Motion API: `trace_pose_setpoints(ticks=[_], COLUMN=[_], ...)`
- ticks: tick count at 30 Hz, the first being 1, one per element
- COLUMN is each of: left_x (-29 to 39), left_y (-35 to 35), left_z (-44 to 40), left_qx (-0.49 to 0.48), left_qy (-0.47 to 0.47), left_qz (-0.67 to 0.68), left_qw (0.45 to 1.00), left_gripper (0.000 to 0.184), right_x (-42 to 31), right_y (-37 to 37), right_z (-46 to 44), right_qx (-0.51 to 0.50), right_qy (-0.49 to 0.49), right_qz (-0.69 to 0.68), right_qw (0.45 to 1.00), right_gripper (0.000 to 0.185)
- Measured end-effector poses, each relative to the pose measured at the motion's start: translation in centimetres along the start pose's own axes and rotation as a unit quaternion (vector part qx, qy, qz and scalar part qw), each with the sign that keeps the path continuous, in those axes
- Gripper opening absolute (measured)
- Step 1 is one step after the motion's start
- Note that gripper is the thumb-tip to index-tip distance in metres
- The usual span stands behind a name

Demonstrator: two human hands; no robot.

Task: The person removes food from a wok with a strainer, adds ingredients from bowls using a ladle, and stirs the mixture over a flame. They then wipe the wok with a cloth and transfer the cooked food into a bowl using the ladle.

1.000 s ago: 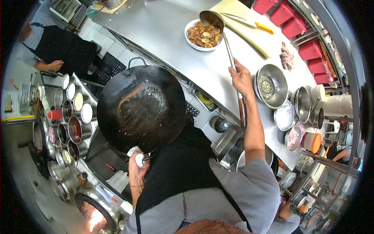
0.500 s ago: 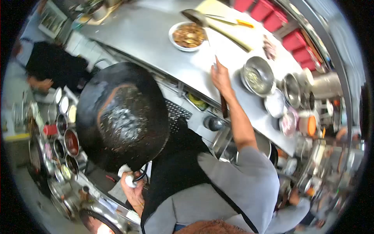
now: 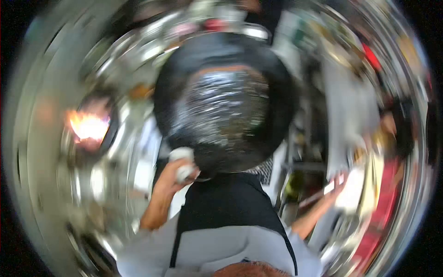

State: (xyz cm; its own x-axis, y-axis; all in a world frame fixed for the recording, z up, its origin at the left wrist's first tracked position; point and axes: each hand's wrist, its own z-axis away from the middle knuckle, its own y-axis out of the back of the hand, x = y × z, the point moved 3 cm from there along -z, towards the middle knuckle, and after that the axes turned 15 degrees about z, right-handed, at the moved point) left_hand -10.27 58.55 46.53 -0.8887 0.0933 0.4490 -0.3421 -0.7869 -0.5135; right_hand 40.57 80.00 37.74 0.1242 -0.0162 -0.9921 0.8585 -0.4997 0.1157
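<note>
A large black wok (image 3: 226, 101) hangs in front of my apron, with a wet, shiny film and dark bits on its inside. My left hand (image 3: 177, 173) is closed round the wok's near rim or handle through a white cloth (image 3: 182, 157). Off to the right, my right hand (image 3: 336, 187) is wrapped round the long handle of a ladle (image 3: 314, 198). Motion smears that hand, and the ladle's bowl cannot be made out.
On the left a burner (image 3: 90, 127) burns with a bright orange flame. The steel worktable (image 3: 348, 106) runs along the right side, with red bins (image 3: 385, 198) beyond it. Blurred pots and containers stand at the top left.
My view and body have turned left towards the burner, bringing the wok along to mid-view. The worktable has swung to the right side. Both hands keep their holds.
</note>
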Motion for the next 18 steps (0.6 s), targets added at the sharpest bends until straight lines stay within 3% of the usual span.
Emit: trace_pose_setpoints(ticks=[1,2,4,7,8,9,11,12,14,15,18], left_x=[-0.4,-0.5,0.2,-0.5,-5.9,-11.5,-11.9,-11.3,-12.9,-4.3,1.6], left_y=[2.3,3.5,4.6,8.0,0.8,-1.8,-3.7,-4.3,-6.9,-4.8,-1.6], left_z=[-1.1,-1.4,0.2,-0.3,-0.6,0.1,-3.7,-4.7,-5.9,-3.1,-6.3], left_qx=[-0.047,-0.06,-0.075,-0.096,-0.11,-0.11,-0.009,-0.084,-0.063,-0.091,-0.026], left_qy=[0.014,-0.008,-0.038,-0.105,-0.15,-0.2,-0.265,-0.307,-0.348,-0.34,-0.335], left_qz=[0.046,0.066,0.129,0.245,0.219,0.198,0.215,0.206,0.231,0.293,0.365], left_qw=[0.998,0.996,0.988,0.959,0.958,0.953,0.94,0.925,0.907,0.889,0.868], left_gripper=[0.015,0.015,0.013,0.013,0.012,0.014,0.015,0.015,0.014,0.014,0.018], right_x=[1.9,1.8,-6.6,-9.5,-6.6,-4.5,-1.3,-2.3,-2.4,-11.9,-15.9], right_y=[-0.9,-3.7,-11.3,-17.0,-13.2,-10.7,-13.9,-14.7,-15.0,-19.7,-28.2], right_z=[-2.0,-2.6,3.9,7.0,-0.1,-3.1,-3.5,-3.6,-4.7,1.4,7.1], right_qx=[-0.006,-0.315,-0.457,-0.513,-0.522,-0.594,-0.64,-0.661,-0.716,-0.745,-0.815], right_qy=[-0.169,-0.062,0.006,-0.043,-0.064,-0.046,-0.072,-0.074,-0.085,-0.085,-0.187], right_qz=[-0.2,-0.332,-0.318,-0.169,-0.175,-0.208,-0.181,-0.163,-0.169,-0.116,-0.057], right_qw=[0.965,0.887,0.831,0.84,0.832,0.776,0.743,0.729,0.672,0.652,0.545], right_gripper=[0.029,0.037,0.046,0.058,0.059,0.061,0.059,0.058,0.055,0.054,0.055])
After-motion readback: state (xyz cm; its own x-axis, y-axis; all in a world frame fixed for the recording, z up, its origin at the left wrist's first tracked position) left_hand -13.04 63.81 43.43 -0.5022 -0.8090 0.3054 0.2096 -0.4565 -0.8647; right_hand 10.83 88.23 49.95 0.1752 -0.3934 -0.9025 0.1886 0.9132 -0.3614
